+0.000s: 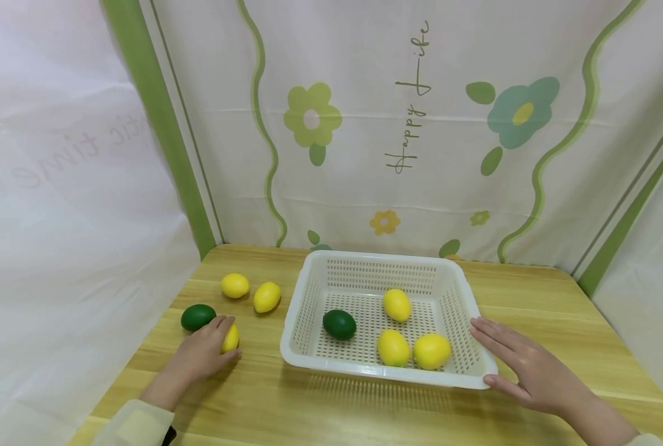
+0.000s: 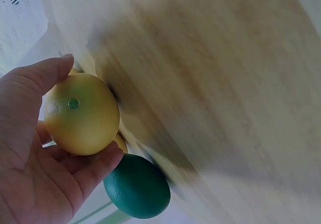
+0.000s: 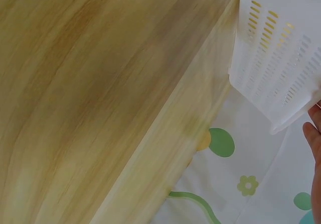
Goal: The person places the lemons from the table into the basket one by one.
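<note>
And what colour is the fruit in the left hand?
The fruit is yellow with a green spot, best seen in the left wrist view.

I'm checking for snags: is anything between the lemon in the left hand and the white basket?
No other object is visible between the lemon in the left hand and the white basket; only the basket's raised left rim stands there. Another lemon lies farther back.

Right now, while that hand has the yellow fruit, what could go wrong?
The left hand might bump the green fruit right beside it, which could roll toward the nearby edge of the table. The smooth, rounded yellow fruit might slip from its grip. And the right hand, at the basket's right rim, could nudge the basket sideways.
</note>
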Motion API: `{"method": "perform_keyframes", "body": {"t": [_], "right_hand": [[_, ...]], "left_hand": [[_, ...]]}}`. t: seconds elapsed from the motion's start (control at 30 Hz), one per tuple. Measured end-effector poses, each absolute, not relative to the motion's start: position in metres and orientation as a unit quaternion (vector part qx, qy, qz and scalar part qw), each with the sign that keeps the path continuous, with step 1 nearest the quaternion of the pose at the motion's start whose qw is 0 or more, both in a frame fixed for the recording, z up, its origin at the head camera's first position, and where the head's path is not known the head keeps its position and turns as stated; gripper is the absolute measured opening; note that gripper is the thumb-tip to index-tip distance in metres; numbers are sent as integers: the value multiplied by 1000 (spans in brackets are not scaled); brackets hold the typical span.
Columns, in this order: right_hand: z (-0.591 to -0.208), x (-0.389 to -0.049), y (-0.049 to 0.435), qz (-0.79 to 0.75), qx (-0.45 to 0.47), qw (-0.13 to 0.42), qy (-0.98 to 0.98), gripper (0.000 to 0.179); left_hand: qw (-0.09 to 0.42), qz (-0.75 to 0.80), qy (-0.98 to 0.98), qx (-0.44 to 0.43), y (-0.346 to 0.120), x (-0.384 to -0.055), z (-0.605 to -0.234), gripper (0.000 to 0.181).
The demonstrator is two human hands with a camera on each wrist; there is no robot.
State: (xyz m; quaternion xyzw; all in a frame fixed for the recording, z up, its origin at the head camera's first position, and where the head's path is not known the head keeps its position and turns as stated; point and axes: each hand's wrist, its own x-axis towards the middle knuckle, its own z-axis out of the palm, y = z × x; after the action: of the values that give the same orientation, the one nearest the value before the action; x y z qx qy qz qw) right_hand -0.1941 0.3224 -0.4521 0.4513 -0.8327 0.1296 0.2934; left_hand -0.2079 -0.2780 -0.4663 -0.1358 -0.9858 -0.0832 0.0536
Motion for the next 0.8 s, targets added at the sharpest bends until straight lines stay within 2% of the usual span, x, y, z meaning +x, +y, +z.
{"method": "perform_keyframes", "body": {"t": [0.8], "right_hand": [[-449, -194, 322, 128, 452, 289, -834, 69]], "left_hand": [[73, -87, -981, -157, -274, -211, -469, 61]]}}
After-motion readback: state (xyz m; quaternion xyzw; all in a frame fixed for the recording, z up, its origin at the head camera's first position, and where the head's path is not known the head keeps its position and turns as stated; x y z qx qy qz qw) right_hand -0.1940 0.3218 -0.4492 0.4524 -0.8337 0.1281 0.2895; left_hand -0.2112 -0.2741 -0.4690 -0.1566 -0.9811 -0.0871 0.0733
